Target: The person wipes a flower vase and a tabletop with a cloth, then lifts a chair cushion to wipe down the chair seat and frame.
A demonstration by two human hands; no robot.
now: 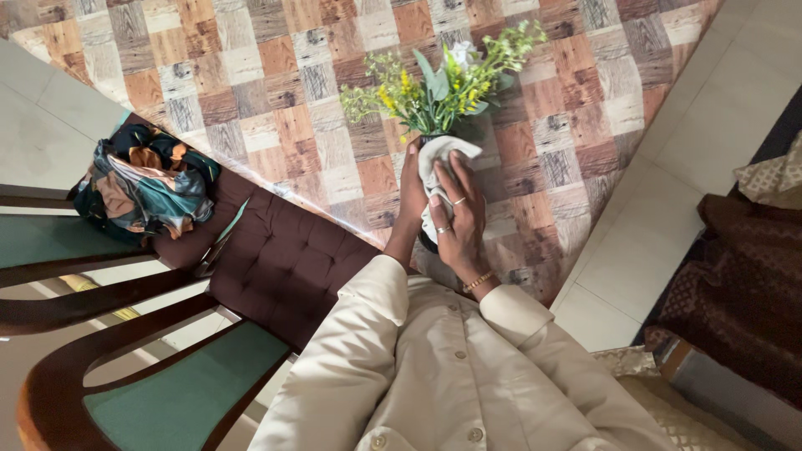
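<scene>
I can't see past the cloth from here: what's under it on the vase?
Under the white cloth, the right hand presses it against a dark vase holding flowers. The left hand steadies it. Most of the vase's surface is covered.

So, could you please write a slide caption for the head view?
Right hand presses a white cloth on a dark vase of yellow-green flowers; left hand steadies it.
</scene>
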